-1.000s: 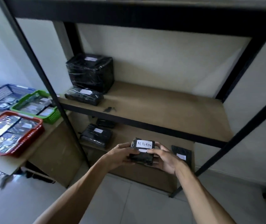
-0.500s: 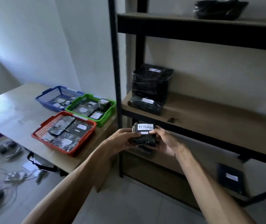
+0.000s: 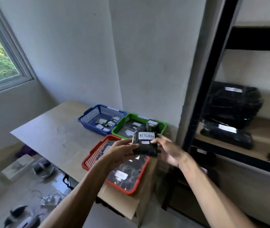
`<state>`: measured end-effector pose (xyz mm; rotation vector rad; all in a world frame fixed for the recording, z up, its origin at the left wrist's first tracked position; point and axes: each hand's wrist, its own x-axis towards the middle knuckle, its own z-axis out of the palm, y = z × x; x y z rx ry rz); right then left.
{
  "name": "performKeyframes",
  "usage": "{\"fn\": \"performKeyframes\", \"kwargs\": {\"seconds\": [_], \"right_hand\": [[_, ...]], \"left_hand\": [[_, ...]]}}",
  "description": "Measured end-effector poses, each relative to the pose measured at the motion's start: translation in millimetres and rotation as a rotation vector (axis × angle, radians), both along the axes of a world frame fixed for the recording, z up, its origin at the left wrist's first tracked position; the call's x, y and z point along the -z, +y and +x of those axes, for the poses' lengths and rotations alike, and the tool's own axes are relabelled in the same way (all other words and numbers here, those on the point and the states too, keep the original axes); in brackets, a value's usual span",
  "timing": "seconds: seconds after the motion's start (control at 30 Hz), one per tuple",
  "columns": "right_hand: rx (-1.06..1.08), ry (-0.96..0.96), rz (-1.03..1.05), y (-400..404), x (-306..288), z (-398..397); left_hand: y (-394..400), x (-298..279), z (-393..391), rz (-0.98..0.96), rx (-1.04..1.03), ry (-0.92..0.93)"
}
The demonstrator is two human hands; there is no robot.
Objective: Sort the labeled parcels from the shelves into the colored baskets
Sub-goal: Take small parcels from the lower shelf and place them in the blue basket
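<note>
Since half a second ago the view has swung left from the shelves (image 3: 262,129), bringing the parcel (image 3: 145,145) over the red basket (image 3: 90,162). Left hand (image 3: 122,150) and right hand (image 3: 167,150) clasp it, RETURN label up. Basket meanings aren't readable; green basket (image 3: 163,127) sits close, so misdropping is possible.

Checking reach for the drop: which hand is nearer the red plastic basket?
Left. The left hand hovers over the red plastic basket; the right hand is beyond its right edge.

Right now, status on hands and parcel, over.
Left hand and right hand both grip the RETURN parcel. Held above the red basket. Nothing in the way.
</note>
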<state>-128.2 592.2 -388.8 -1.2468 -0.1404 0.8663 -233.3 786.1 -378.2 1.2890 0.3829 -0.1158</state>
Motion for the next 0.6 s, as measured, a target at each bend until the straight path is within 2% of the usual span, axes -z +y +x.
{"fn": "performKeyframes", "kwargs": {"seconds": [0.37, 0.6], "right_hand": [[0.000, 0.014, -0.053, 238, -11, 66], [0.159, 0.080, -0.123, 348, 15, 104]], "left_hand": [[240, -12, 63, 0.083, -0.082, 0.067], [352, 14, 127, 0.189, 0.009, 0.087]]}}
